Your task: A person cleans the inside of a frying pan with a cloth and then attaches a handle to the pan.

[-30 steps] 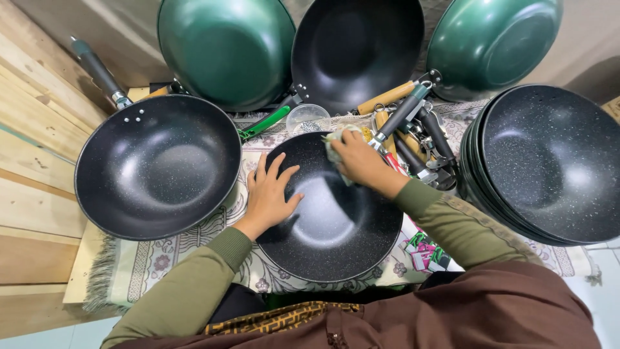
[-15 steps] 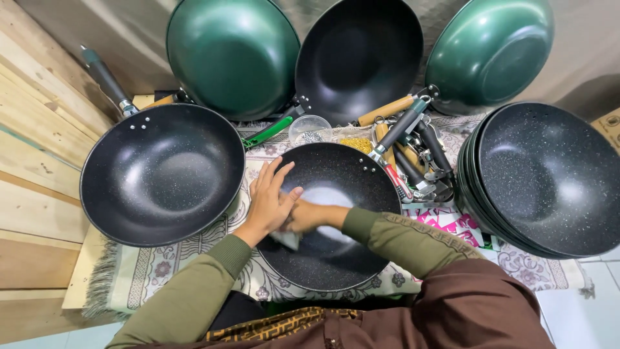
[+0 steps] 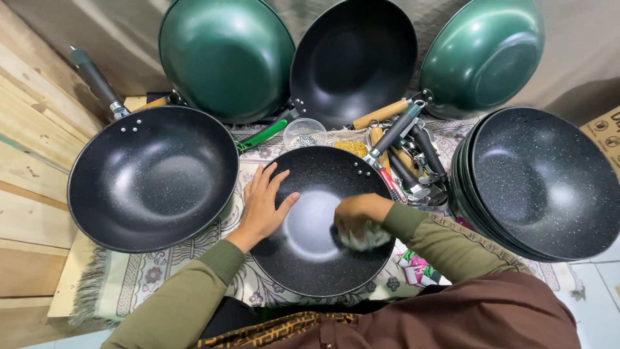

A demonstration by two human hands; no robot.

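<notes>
Wiping is under way on the centre wok, which lies on a patterned cloth directly before the person. The right hand is closed round a pale rag, fingers curled tight over it, pressing it to the inner wall at the wok's right side, just off the bright centre of the bowl. The left hand lies flat and open, holding nothing, fingers spread over the wok's left rim and steadying it opposite the rag.

Progress, as judged: the bowl shows an even sheen with no visible residue, so how much of the surface has been covered cannot be told; the rag sits low on the right wall, and the far rim by the handle shows no contact.

Beyond the left hand stands a second black wok, touching the cloth and just beside the one in hand. Right of the rag hand, a stack of woks sits nested. Past the fingertips, three woks lean upright against the backdrop: green, black, green. Loose handles and fittings lie between the stack and the wok in hand.
</notes>
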